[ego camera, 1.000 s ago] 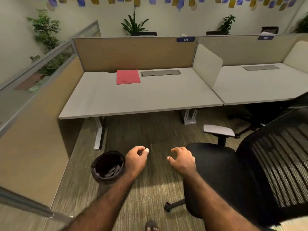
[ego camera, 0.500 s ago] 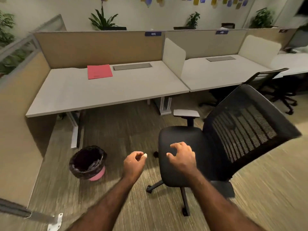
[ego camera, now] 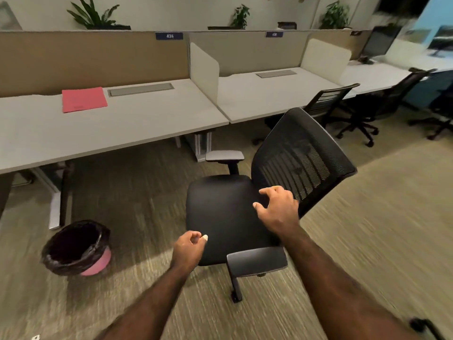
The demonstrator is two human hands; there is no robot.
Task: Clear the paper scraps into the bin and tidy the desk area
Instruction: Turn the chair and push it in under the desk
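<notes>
A pink bin (ego camera: 98,264) with a black liner stands on the carpet at the lower left, under the front edge of the grey desk (ego camera: 127,128). On the desk's far side lies a red folder (ego camera: 83,99). A black office chair (ego camera: 220,207) stands in front of me, its mesh back turned to the right. My right hand (ego camera: 279,211) hovers over the rear of the seat beside the mesh back, fingers spread and empty. My left hand (ego camera: 188,249) is loosely curled by the seat's front left corner, with nothing visible in it.
A white divider (ego camera: 204,74) separates this desk from the neighbouring desk (ego camera: 274,94). More black chairs (ego camera: 328,104) stand at the desks to the right. Tan partition panels (ego camera: 93,60) back the desks, with plants above. Open carpet lies to the right.
The view has swung to the right, so the bin and desk now sit further left. My right hand has moved up over the chair seat towards the mesh back; my left hand stays curled.
</notes>
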